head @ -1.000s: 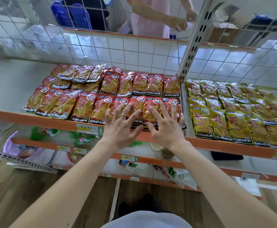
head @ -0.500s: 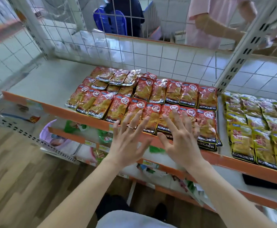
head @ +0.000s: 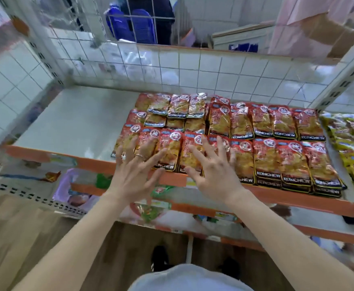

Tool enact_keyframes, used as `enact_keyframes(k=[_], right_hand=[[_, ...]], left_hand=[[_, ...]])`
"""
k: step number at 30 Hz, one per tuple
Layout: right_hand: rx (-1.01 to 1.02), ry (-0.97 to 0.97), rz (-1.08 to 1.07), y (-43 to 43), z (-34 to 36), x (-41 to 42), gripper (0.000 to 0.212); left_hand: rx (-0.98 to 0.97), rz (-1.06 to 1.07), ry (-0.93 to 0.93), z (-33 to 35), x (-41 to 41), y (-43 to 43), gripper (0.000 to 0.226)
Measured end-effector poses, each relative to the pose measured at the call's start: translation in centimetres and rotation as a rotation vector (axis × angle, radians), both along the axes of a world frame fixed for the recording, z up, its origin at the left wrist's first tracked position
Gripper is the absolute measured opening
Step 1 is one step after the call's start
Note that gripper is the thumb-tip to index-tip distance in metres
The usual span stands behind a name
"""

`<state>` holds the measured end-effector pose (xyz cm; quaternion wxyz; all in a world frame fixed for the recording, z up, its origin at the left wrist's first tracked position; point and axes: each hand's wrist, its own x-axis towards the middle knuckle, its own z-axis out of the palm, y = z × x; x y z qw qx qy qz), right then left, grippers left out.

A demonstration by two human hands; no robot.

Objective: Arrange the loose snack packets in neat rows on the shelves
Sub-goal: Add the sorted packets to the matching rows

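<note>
Orange-edged shelf (head: 45, 155), red snack packets (head: 281, 160) in rows: left hand (head: 135, 175) and right hand (head: 211, 169) splayed flat, squaring the front row; next, likely nudging edges flush.

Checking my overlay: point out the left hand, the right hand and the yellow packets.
left hand (head: 133, 177): head view, its back.
right hand (head: 216, 175): head view, its back.
yellow packets (head: 350, 133): head view, one packet's front.

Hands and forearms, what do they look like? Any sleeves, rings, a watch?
No sleeves in view: the left forearm and right forearm are bare. The left hand wears a thin silver-coloured ring on one of its fingers; a possible second is too blurred to confirm. The right hand shows no ring. Neither wrist has a watch or bracelet.
</note>
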<state>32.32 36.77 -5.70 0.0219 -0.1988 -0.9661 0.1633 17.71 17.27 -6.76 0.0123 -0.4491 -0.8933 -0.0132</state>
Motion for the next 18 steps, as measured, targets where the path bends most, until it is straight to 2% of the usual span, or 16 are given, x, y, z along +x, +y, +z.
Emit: enact_keyframes(k=[5,18], right_hand=[[0.024,-0.092,-0.075,-0.7,-0.7,-1.7,0.065],[0.053,-0.004,-0.118,-0.4,-0.5,-2.2,0.065]], left_hand=[[-0.057,-0.096,-0.013,-0.3,-2.1,0.0,0.063],[0.025,-0.080,-0.071,-0.5,-2.4,0.6,0.068]])
